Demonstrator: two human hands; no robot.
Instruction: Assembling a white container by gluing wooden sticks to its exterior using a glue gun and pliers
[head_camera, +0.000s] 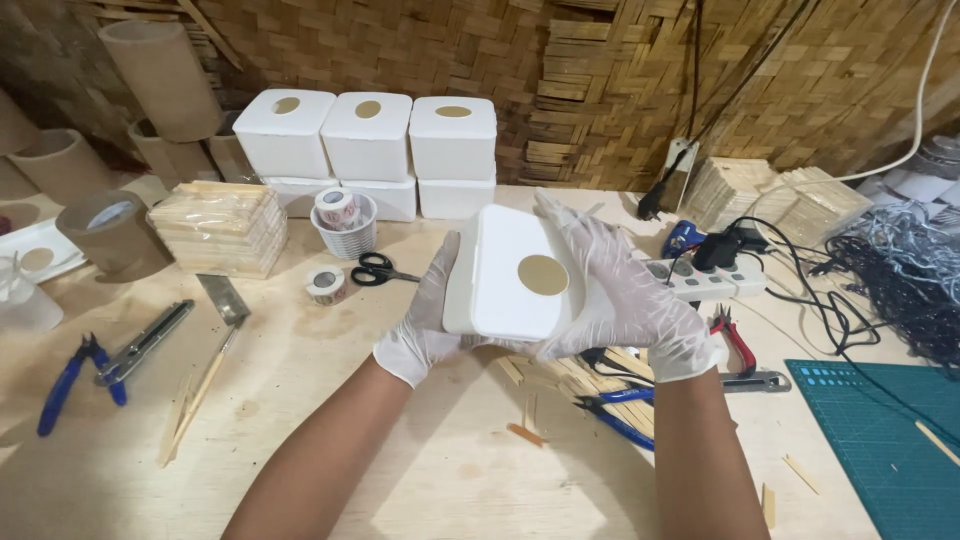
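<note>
Left hand (425, 335): we have it gloved, cupped under the near left edge of the white box (510, 272), fingers closed against its side
Right hand (625, 295): also gloved, spread wide behind and under the box's right side, fingers pressed flat on it, so both hands are clamped on the same piece
White box: lifted off the workbench (420, 470), tilted so its top faces us, the round tan opening (543, 275) toward the right
Holding it well: we judge an even squeeze from both sides best, palms carrying the weight, thumbs kept off the opening
Behind: stacked white boxes (368, 135) of the same kind by the woven wall (420, 45)
Left of us: scissors (380, 270), tape rolls (326, 285), a basket (350, 238), a bundle of thin wood strips (218, 228), blue pliers (70, 375)
Right of us: a power strip (705, 278), a green cutting mat (885, 440)
</note>
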